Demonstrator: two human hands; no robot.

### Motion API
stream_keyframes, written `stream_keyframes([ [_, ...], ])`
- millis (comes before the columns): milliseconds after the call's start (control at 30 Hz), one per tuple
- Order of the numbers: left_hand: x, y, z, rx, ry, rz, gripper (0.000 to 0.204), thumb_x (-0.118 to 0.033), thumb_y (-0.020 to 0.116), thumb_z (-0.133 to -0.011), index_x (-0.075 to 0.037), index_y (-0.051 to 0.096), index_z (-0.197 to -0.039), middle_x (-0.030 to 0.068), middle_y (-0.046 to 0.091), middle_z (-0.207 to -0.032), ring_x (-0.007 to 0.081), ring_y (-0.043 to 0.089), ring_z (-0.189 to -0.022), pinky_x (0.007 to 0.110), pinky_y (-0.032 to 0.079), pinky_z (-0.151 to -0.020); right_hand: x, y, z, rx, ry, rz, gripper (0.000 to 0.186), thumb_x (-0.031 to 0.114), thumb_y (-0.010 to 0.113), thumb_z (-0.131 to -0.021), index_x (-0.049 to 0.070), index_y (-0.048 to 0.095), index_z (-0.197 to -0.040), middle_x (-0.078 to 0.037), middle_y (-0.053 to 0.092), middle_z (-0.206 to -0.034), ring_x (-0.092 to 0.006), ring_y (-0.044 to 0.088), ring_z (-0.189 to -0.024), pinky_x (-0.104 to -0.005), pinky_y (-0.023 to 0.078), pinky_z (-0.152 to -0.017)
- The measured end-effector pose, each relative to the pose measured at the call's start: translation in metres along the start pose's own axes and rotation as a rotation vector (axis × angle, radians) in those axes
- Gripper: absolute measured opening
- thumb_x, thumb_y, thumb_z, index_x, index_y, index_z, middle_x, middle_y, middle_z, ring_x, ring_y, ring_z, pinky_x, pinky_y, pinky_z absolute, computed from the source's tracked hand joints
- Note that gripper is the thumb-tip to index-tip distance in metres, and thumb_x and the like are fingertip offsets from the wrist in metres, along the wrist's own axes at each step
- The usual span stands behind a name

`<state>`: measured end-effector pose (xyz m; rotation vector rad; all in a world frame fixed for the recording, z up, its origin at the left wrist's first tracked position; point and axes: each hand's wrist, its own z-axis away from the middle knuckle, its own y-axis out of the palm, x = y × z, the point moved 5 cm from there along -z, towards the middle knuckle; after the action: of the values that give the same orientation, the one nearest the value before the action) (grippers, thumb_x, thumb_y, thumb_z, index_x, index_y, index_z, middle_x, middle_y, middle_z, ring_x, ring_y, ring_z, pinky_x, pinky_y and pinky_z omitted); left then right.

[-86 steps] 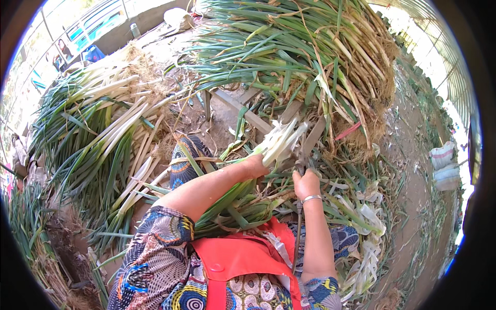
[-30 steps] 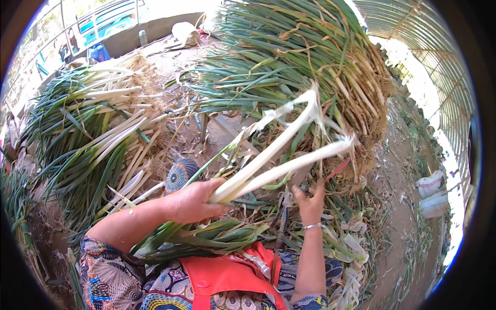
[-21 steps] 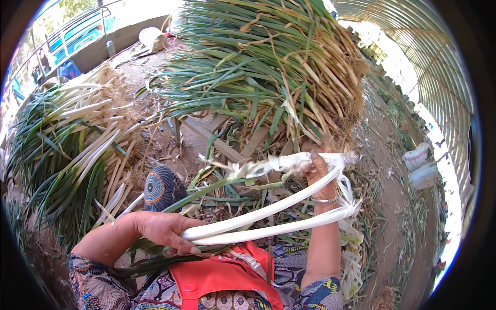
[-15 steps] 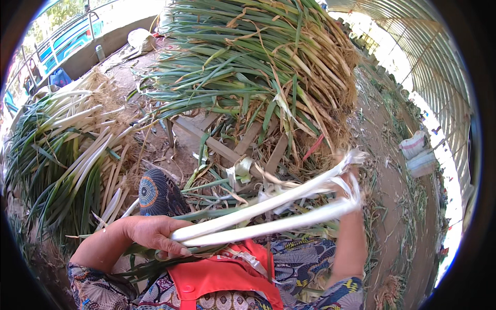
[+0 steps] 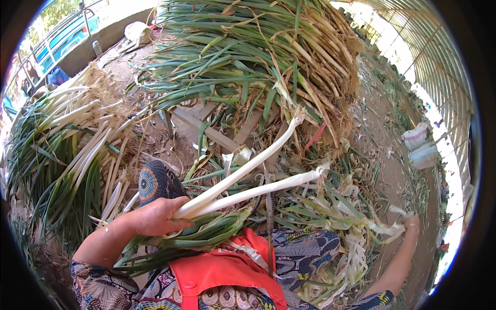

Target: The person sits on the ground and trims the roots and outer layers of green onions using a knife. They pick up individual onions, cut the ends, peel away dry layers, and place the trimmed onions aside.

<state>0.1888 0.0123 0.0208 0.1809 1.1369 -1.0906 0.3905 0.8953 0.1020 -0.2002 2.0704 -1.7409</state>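
Stalks [image 5: 243, 169], white and long, poke out in front of the red apron [image 5: 227, 271] from the left hand [image 5: 163, 214], wrapped round them, and might crack if squeezed too hard, while the right hand [image 5: 410, 222], by pale peel [image 5: 384, 228], is too blurry to tell its grip.

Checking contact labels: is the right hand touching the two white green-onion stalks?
Apart. The head view shows plant litter plainly between the right hand, out at far right, and the two white green-onion stalks.
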Motion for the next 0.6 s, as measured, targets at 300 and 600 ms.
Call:
stream_keyframes([
  [300,-0.015,0.010,-0.005,-0.082,0.106,-0.133,0.039,-0.024,0.067,-0.088,-0.003,0.051,-0.117,0.0191,0.064,-0.078,0.0312,0.065,-0.071,0.039,0.050,-0.066,0.348,-0.055,0.328,0.562,-0.757,-1.356,0.064,0.050,0.066,-0.086,-0.002,0.056,-0.121,-0.010,0.064,-0.103,-0.0154,0.067,-0.077,-0.0234,0.052,-0.059],
  [600,-0.014,0.014,0.011,-0.014,-0.059,-0.089,0.038,-0.025,0.067,-0.088,-0.005,0.051,-0.116,0.0183,0.063,-0.079,0.0319,0.065,-0.073,0.040,0.050,-0.067,0.388,-0.043,0.346,-0.232,-0.999,-0.791,0.030,0.026,0.053,-0.095,0.002,0.059,-0.077,-0.017,0.062,-0.071,-0.0383,0.058,-0.061,-0.0447,0.045,-0.056],
])
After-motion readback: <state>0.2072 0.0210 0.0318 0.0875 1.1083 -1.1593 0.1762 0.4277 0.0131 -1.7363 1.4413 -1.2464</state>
